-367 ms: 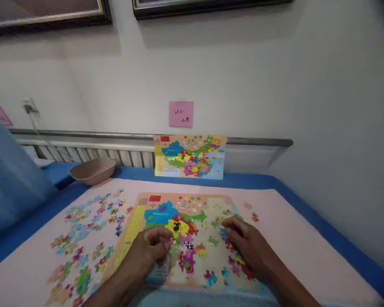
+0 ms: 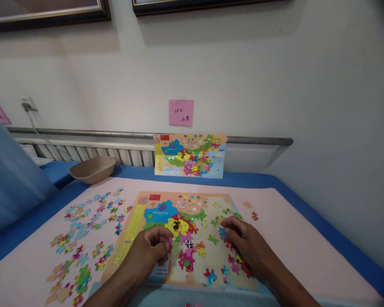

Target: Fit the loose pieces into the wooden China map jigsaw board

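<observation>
My left hand (image 2: 152, 249) pinches a small pink piece (image 2: 170, 244) over the puzzle board (image 2: 182, 236) on the bench (image 2: 294, 247). My right hand (image 2: 243, 243) lies flat on the board, holding nothing. About half the map is filled. Many loose pieces (image 2: 83, 238) wait beside it.

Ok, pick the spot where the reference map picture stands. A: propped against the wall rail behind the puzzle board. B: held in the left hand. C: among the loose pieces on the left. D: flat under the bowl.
A: the reference map picture leans upright against the wall rail, behind the puzzle board.
</observation>
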### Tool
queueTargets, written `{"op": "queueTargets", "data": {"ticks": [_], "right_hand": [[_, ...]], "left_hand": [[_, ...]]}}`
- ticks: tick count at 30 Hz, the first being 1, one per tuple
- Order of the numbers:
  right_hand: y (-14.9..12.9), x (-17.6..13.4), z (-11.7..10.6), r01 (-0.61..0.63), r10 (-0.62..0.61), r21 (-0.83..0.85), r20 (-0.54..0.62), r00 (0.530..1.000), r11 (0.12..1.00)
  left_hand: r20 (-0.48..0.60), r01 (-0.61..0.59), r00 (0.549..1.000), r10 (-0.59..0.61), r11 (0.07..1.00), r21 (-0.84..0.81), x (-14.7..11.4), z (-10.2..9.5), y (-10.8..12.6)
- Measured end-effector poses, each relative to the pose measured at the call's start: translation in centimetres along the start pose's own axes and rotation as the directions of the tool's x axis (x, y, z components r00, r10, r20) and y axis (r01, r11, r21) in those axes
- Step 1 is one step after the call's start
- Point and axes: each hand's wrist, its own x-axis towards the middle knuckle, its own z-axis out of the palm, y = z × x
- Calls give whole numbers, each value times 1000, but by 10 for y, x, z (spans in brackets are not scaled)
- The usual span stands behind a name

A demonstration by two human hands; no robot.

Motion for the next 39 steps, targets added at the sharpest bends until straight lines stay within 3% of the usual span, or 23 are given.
{"op": "queueTargets", "data": {"ticks": [5, 13, 22, 39], "right_hand": [[-4, 0, 1, -5, 5, 37, 3, 1000, 999], [0, 0, 1, 6, -6, -42, 11, 1000, 999], [-8, -2, -3, 10, 0, -162, 64, 998, 987], [-8, -2, -3, 22, -14, -189, 44, 999, 982]], "left_hand": [[15, 46, 999, -47, 998, 35, 1, -1, -6], [-12, 131, 991, -130, 991, 41, 0, 1, -4], [17, 139, 990, -140, 989, 49, 0, 1, -4], [8, 80, 997, -80, 997, -6, 2, -2, -11]]}}
